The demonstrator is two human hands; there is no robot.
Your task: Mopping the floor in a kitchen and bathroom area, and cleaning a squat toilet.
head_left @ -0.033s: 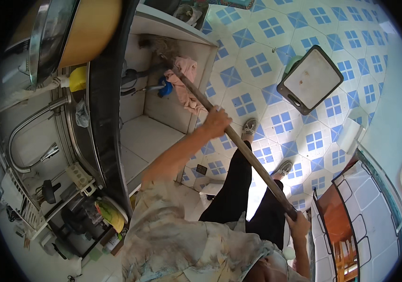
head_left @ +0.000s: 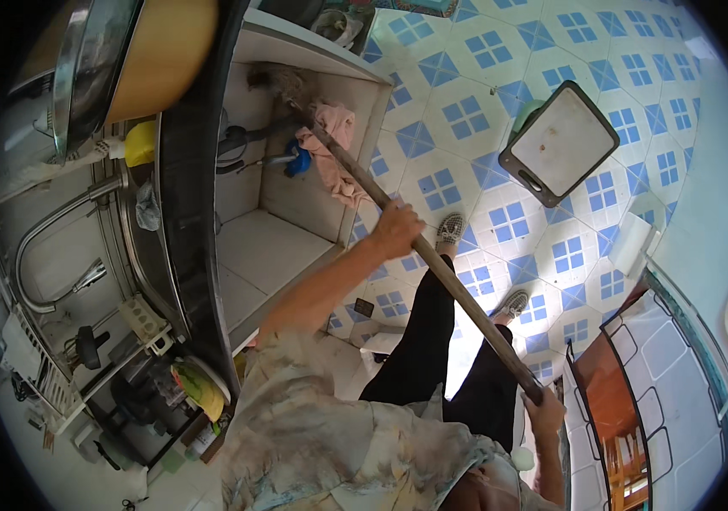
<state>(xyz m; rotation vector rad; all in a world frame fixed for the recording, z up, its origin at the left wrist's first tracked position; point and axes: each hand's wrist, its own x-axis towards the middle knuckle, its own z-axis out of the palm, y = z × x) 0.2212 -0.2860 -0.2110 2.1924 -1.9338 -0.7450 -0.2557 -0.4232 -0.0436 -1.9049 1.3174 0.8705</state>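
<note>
A long wooden-handled mop (head_left: 458, 294) runs slantwise across the view. My left hand (head_left: 399, 230) is closed around the middle of its handle, with the arm stretched out. Lower right, my right hand (head_left: 544, 410) grips the near end. The frayed, brownish mop head (head_left: 286, 83) is blurred and sits inside the open, tiled space (head_left: 283, 243) below the counter. Close by the handle there, a pink cloth (head_left: 336, 140) lies crumpled over the low wall, beside a blue object (head_left: 298, 159) and dark pipes (head_left: 240, 140).
A dark-rimmed cutting board (head_left: 564, 140) lies on the blue-and-white tiled floor (head_left: 466, 119). At left, the black counter edge (head_left: 189, 196) borders a sink with a curved faucet (head_left: 28, 247). A wire-framed rack (head_left: 628, 400) stands at right, near my right hand.
Both hands and the mop handle have shifted very slightly toward the lower right. Otherwise the scene looks the same.
</note>
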